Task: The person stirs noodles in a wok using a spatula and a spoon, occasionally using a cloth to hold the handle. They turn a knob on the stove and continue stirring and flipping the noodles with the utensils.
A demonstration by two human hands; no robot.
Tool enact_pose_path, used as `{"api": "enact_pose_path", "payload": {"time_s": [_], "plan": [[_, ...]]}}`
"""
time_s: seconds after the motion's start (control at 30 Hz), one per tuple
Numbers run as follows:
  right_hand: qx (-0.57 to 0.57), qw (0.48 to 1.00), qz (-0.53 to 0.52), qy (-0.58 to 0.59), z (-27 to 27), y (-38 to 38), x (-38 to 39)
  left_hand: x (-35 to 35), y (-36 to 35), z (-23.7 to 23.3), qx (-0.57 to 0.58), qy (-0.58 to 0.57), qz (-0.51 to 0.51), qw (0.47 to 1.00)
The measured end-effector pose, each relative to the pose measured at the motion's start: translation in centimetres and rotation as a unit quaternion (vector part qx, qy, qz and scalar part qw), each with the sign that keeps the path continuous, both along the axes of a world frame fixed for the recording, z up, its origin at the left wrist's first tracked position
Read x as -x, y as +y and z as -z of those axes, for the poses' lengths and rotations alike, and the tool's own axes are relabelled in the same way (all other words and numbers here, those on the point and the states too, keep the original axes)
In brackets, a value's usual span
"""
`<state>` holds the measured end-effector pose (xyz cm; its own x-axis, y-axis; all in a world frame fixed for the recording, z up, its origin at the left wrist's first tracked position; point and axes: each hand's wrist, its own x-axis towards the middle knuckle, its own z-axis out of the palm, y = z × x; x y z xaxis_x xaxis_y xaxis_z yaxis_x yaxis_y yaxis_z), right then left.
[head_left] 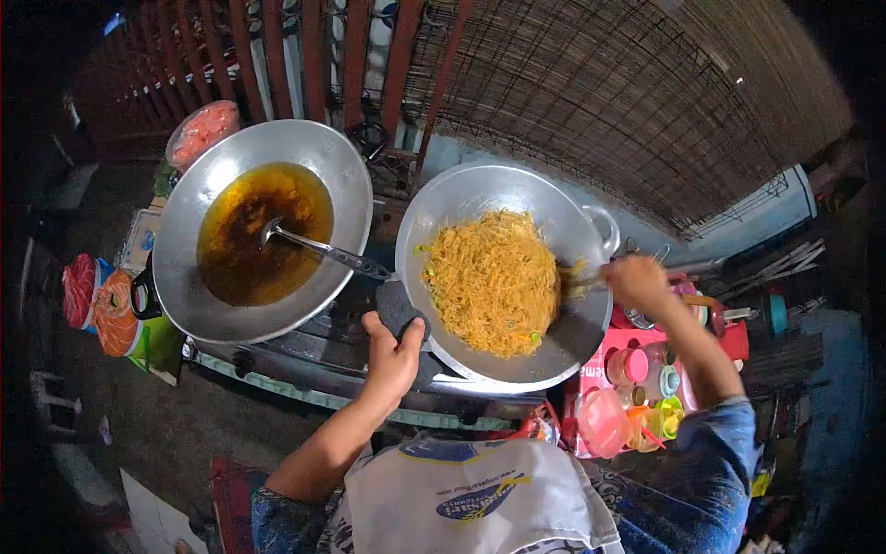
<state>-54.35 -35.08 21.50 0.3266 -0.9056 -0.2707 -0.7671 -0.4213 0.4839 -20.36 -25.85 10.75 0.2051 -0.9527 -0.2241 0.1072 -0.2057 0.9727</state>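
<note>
A heap of yellow noodles (494, 282) with bits of green lies in the right-hand wok (461, 189). My left hand (394, 358) grips a dark grey pad (399, 309) pressed to this wok's near-left rim, where a handle would be covered. Over the opposite side, my right hand (639, 284) is closed round a cooking utensil (576, 280), smeared by motion, whose working end reaches the noodles' right edge. To the left, a second wok (171, 222) holds brown-gold oil (268, 198) with a metal ladle (318, 246) resting in it, handle toward my left hand.
Both woks sit on a stove (341, 337). Lidded jars (628, 367) and a pink container (602, 420) crowd a red surface at right. A bag of orange-pink food (205, 131) stands behind the left wok; colourful packets (113, 309) lie beside it. Slats and a wire grid (591, 102) close off the back.
</note>
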Motion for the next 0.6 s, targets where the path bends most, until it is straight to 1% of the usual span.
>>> {"api": "enact_pose_path", "payload": {"time_s": [0.03, 0.07, 0.1, 0.13, 0.2, 0.23, 0.3, 0.37, 0.4, 0.43, 0.57, 0.6], "plan": [[-0.009, 0.997, 0.029, -0.072, 2.7, -0.1, -0.5, 0.4, 0.0, 0.0, 0.016, -0.066, -0.024, 0.997], [-0.018, 0.983, 0.048, -0.174, 4.4, -0.5, -1.5, 0.3, -0.1, 0.0, 0.018, -0.068, -0.025, 0.997], [-0.023, 0.972, 0.105, -0.208, 5.9, -0.8, -2.2, 0.1, -0.3, 0.1, -0.002, -0.026, -0.009, 1.000], [-0.062, 0.937, 0.136, -0.316, 6.4, -0.8, -3.1, 0.0, -0.3, 0.0, -0.021, 0.016, 0.008, 1.000], [-0.061, 0.915, 0.135, -0.376, 7.5, -1.1, -3.6, 0.0, -0.3, 0.1, -0.016, 0.005, 0.009, 1.000], [-0.061, 0.914, 0.134, -0.379, 7.6, -1.3, -3.2, -0.2, -0.3, 0.1, -0.012, -0.003, 0.009, 1.000], [-0.109, 0.861, 0.156, -0.472, 7.2, -1.5, -2.1, -0.3, -0.1, 0.1, -0.010, -0.012, 0.009, 1.000], [-0.106, 0.860, 0.180, -0.465, 6.1, -1.1, -1.6, -0.3, -0.1, 0.0, -0.020, 0.038, 0.007, 0.999], [-0.103, 0.860, 0.202, -0.457, 5.6, -0.8, -1.4, -0.3, -0.1, 0.1, -0.020, 0.039, 0.008, 0.999], [-0.100, 0.845, 0.180, -0.494, 5.6, -0.5, -0.9, -0.3, -0.1, 0.2, -0.023, 0.032, 0.008, 0.999], [-0.082, 0.860, 0.196, -0.464, 3.9, 0.2, -0.5, -0.5, -0.1, 0.5, -0.025, 0.008, 0.011, 1.000], [-0.079, 0.861, 0.185, -0.466, 3.6, 0.3, -0.4, -0.5, -0.1, 0.4, -0.024, 0.008, 0.012, 1.000]]}}
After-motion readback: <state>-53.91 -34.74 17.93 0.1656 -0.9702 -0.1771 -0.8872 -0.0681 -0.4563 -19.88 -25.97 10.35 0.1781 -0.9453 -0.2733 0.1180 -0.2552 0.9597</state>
